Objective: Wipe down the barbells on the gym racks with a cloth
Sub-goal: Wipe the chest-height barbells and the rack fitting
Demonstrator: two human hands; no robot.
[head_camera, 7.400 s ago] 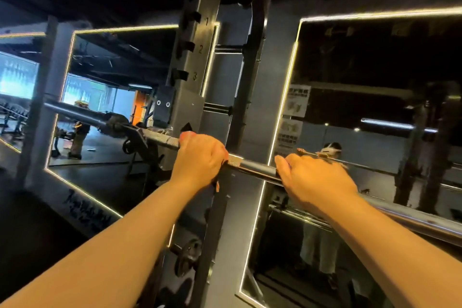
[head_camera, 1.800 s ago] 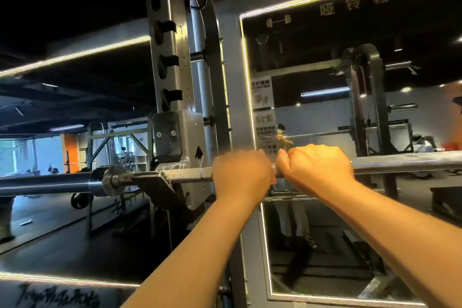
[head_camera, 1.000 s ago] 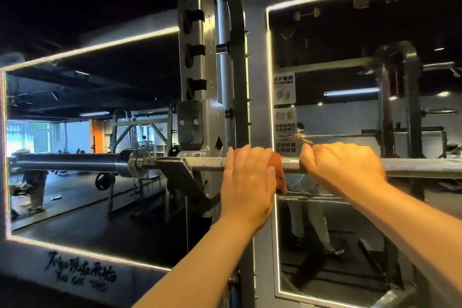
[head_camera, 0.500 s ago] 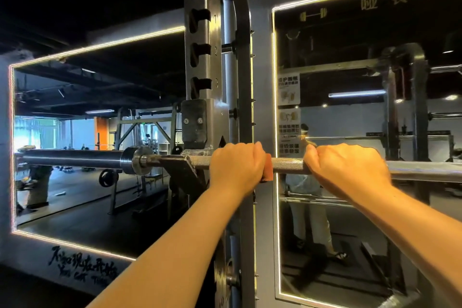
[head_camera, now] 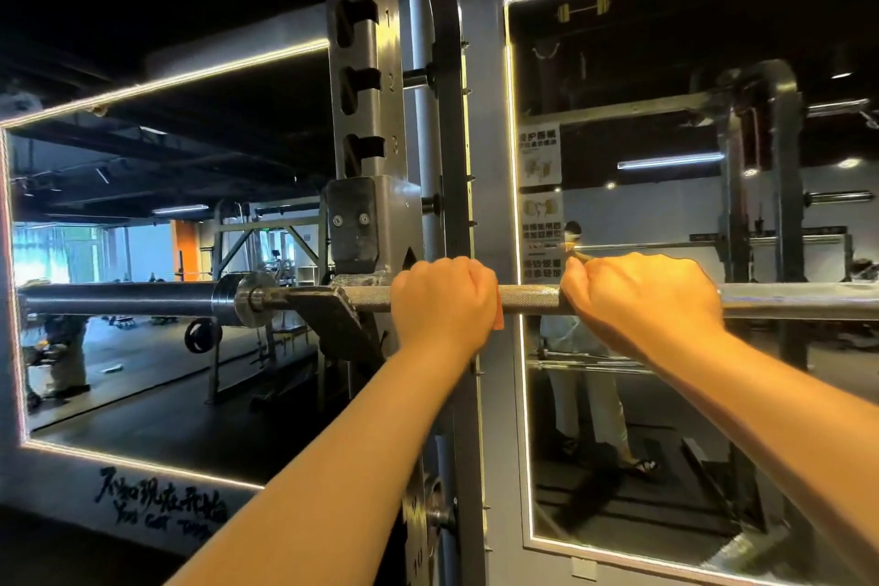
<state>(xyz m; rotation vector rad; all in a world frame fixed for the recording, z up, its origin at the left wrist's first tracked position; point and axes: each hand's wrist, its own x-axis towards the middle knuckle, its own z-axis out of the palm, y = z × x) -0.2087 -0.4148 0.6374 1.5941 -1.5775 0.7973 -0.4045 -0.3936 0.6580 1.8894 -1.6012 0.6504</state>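
The left hand (head_camera: 444, 300) is clenching over the bar (head_camera: 528, 300) with the cloth (head_camera: 498, 316) wrapped beneath its palm; only an orange edge is peeking out at the hand's right side. Gripping this way is pressing the cloth all round the knurled steel, which suits a sliding or twisting wipe. Just beside it, the right hand (head_camera: 642, 300) is grasping the bare bar, fingers curled over the top, probably to stop it rolling. Beyond the left hand, the bar is resting in a hook (head_camera: 333, 314) on the upright (head_camera: 371, 109), so the rack is taking its weight. Farther left, the sleeve (head_camera: 119, 297) is sticking out unloaded. Behind everything, a mirror (head_camera: 666, 419) is reflecting the person and the gym.
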